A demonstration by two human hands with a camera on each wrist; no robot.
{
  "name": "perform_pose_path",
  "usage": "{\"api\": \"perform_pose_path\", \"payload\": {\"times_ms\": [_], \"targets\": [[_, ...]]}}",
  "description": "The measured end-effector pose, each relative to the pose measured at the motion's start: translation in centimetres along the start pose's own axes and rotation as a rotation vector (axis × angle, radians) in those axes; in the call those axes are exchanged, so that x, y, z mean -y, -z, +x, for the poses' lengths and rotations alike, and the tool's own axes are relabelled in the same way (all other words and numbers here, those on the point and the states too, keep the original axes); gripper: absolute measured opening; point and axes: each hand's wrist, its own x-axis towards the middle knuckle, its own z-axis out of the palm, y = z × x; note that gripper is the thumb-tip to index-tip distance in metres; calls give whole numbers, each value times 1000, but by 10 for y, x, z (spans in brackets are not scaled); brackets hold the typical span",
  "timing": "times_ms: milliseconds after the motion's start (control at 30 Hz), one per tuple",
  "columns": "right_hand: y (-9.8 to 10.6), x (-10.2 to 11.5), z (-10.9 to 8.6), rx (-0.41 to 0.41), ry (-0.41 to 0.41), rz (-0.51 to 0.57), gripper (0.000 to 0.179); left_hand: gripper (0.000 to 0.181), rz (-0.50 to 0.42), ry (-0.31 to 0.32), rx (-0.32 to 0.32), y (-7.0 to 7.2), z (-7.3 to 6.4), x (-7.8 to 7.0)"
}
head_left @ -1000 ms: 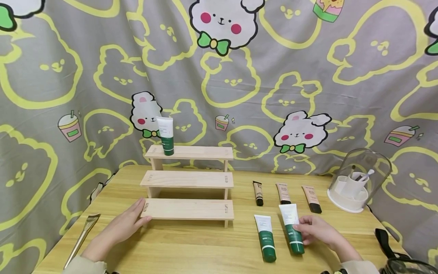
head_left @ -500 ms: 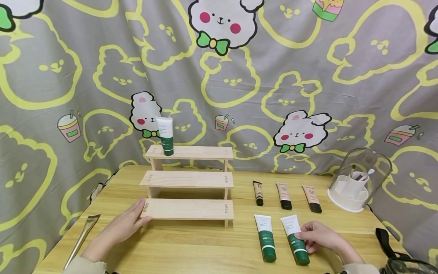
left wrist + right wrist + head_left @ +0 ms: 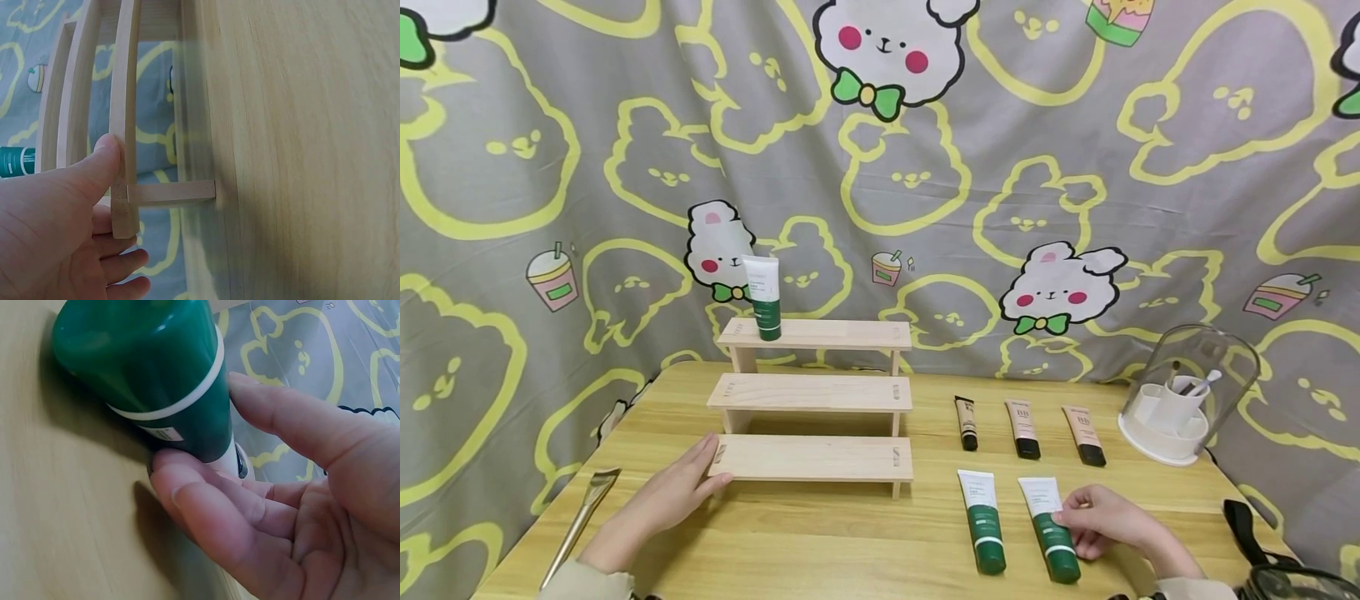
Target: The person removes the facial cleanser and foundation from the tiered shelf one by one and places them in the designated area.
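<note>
My left hand [image 3: 673,492] holds the left end of the lowest step of a three-tier wooden shelf [image 3: 812,458]. In the left wrist view, the thumb [image 3: 106,153] lies against the board's edge and the other fingers are behind its end. My right hand [image 3: 1105,525] holds a white-and-green squeeze tube [image 3: 1051,533] by its right side, low at the table. The right wrist view shows its green cap end [image 3: 144,356] between thumb and fingers. A matching tube [image 3: 983,525] lies just left of it. Another one [image 3: 765,300] stands cap-down on the top step's left end.
Behind the green tubes lie a small beige tube [image 3: 966,423] and two BB cream tubes [image 3: 1022,429], [image 3: 1083,435]. A clear-domed brush holder [image 3: 1168,417] stands at the back right. A flat brush [image 3: 580,525] lies at left. A black strap [image 3: 1247,533] is at right.
My right hand has brought its tube down and slightly toward me and to the right, uncovering the middle BB cream's cap. My left hand stays on the shelf.
</note>
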Motion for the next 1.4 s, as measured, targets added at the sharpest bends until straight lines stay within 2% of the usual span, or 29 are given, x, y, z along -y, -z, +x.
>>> {"api": "perform_pose_path", "payload": {"times_ms": [500,667,900,1100,1300,1400], "targets": [[11,3,-5,-22,-4,4,27,70,-7,7,1,0,-1,3],[18,15,-7,-64,45,-8,33,71,-7,8,3,0,-2,3],[24,39,2,-130,174,-22,46,71,-3,15,6,0,-3,3],[21,68,15,-148,291,-86,43,72,-9,19,9,0,-2,4],[9,103,38,-152,333,-138,41,71,-7,11,3,-1,-1,3],[0,121,54,-127,356,-166,40,72,-7,12,11,-1,0,2]]}}
